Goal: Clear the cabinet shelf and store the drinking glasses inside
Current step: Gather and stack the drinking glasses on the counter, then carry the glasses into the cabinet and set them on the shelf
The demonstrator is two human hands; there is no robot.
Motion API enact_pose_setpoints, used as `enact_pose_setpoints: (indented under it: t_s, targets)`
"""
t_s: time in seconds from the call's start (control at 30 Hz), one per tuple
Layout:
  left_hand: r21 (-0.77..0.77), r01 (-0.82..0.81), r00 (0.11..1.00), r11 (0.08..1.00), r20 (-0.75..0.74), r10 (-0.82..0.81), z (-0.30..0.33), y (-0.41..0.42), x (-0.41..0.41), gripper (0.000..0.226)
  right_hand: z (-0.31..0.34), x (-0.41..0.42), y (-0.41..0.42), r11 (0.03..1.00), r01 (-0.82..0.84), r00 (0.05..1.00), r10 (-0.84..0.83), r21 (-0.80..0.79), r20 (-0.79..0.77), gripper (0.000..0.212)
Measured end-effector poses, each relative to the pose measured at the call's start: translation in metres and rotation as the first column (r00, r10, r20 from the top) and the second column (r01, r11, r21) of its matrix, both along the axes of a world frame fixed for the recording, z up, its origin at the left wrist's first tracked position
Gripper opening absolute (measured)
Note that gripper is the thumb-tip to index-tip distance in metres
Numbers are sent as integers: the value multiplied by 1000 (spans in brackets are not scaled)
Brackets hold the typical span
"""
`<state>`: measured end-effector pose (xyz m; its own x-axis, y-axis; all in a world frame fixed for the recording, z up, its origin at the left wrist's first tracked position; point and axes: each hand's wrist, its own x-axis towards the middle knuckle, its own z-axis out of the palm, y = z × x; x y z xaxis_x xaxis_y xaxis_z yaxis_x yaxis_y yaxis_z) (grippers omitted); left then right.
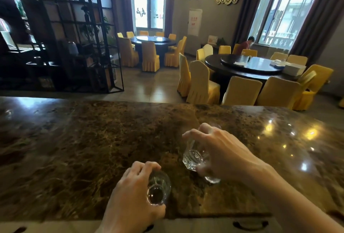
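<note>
Two clear drinking glasses over a dark marble countertop (74,139), seen from above. The near glass (158,190) sits close to the counter's front edge, its thick base turned toward the camera; the left hand (130,195) wraps it from the left, fingers curled over the top side and thumb under the base. Whether it rests on the stone or is lifted cannot be told.

The faceted glass (192,158) lies tilted in the right hand (223,151), base toward the viewer, fingers closed around its upper wall. A further glass base (212,178) shows below the right palm, partly blurred; its contact with the hand cannot be told. The near glass and the faceted glass are close but apart.

Left of both hands the countertop runs bare to the frame edge; to the right it carries only lamp reflections. Its far edge crosses the frame, with floor beyond. Below the front edge, a pale drawer front with a dark handle (250,224) is visible.

Behind: a black metal shelf frame (83,46) at left, a round table (251,65) with yellow-covered chairs (201,84) at right.
</note>
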<state>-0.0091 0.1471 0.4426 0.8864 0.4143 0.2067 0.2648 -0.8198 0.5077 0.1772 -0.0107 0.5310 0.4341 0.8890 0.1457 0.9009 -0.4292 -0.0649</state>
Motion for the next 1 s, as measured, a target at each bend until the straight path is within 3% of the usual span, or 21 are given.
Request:
enact_pose_setpoints:
  t_s: [0.33, 0.6, 0.83, 1.0]
  targets:
    - [-135, -17, 992, 991, -127, -1, -50, -56, -80, 76, -89, -98, -83, 993, -9, 985, -12, -119, -172, 91]
    - [-227, -136, 958, 964, -279, 70, -119, -95, -90, 73, -183, -112, -115, 952, -64, 934, -48, -300, -353, 81]
    - [-326, -287, 884, 901, -452, 118, -228, -117, -70, 90, -285, -101, -121, 909, -66, 907, -117, -412, -404, 54]
    - [-290, -305, 880, 907, -449, 153, -339, -125, -63, 92, -377, -96, -106, 881, -60, 921, -132, -468, -366, 49]
